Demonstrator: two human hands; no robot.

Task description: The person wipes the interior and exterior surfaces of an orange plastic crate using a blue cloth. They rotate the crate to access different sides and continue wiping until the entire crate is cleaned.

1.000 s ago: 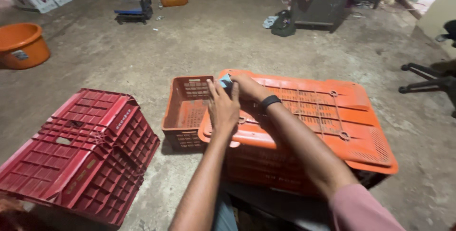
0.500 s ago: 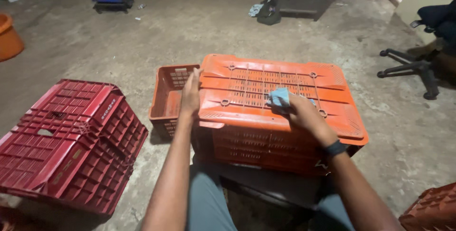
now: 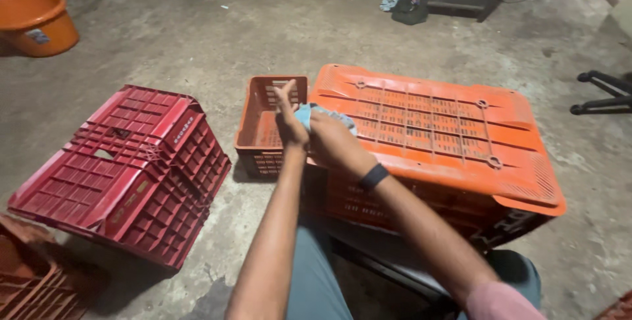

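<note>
At the near left corner of the overturned orange crate (image 3: 434,129), our hands meet: our right hand (image 3: 336,141) is closed on a pale blue cloth (image 3: 307,114), pressing it to the crate's edge, while our left hand (image 3: 288,119) rests beside it, fingers open. Just left sits a smaller orange crate (image 3: 263,126), upright. Farther left, a red crate (image 3: 125,168) lies upturned on the concrete floor (image 3: 263,37), an orange tub (image 3: 36,20) well beyond.

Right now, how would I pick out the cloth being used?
Find the big orange crate lying upside down in front of the person. At its near left corner both hands meet; the cloth is the small pale blue wad pressed under the right hand, the only soft, blue thing among hard red and orange plastic.
</note>
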